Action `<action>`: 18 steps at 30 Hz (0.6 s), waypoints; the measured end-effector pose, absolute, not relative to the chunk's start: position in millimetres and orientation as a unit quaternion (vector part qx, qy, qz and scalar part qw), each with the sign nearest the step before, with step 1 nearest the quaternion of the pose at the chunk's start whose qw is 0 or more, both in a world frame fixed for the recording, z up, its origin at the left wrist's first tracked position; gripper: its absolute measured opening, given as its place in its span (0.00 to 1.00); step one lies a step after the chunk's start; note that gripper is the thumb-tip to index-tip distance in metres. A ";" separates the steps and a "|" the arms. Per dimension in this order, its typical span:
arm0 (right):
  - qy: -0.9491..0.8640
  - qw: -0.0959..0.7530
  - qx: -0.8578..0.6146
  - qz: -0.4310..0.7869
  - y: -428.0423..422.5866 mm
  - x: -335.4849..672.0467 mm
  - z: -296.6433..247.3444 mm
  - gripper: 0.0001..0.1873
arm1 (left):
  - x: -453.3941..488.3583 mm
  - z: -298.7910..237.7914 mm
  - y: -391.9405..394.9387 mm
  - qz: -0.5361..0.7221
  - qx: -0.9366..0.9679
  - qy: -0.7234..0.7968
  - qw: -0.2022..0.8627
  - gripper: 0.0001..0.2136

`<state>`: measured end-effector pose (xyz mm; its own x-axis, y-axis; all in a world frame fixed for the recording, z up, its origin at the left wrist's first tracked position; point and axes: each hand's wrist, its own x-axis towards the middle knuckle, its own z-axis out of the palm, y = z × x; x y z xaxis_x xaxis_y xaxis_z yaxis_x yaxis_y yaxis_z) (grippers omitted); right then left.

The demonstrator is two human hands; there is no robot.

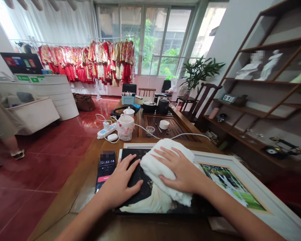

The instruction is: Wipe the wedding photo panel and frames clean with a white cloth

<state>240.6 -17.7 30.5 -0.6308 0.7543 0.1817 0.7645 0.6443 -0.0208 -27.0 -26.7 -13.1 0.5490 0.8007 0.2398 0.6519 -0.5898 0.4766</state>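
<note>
My left hand lies with its fingers spread on the left side of a dark picture panel. A pale flowing dress shows along the panel's lower part. On top of the panel, my right hand grips a bunched white towel, fingers spread over it and thumb at its near side. The towel and hand cover much of the panel's right part. Just left of my left hand lies a phone with a timer on its screen. A white-framed photo sits to the right, partly beneath my right forearm.
Behind the panel stand a wrapped cup, a power strip with white cables, and a small white bowl on a tea tray. A shelf unit rises at right. A person's legs show at far left.
</note>
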 end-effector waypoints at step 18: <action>-0.923 0.055 -0.380 0.012 -75.1 252.2 29.1 0.44 | -30.7 -18.2 -24.8 0.241 0.863 0.414 0.160 0.23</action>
<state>252.2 -75.1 29.1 -0.7054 0.7029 0.0917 0.7002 0.7110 -0.0641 -30.7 -24.8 -18.2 0.5417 0.7913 0.2837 0.6373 -0.6067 0.4752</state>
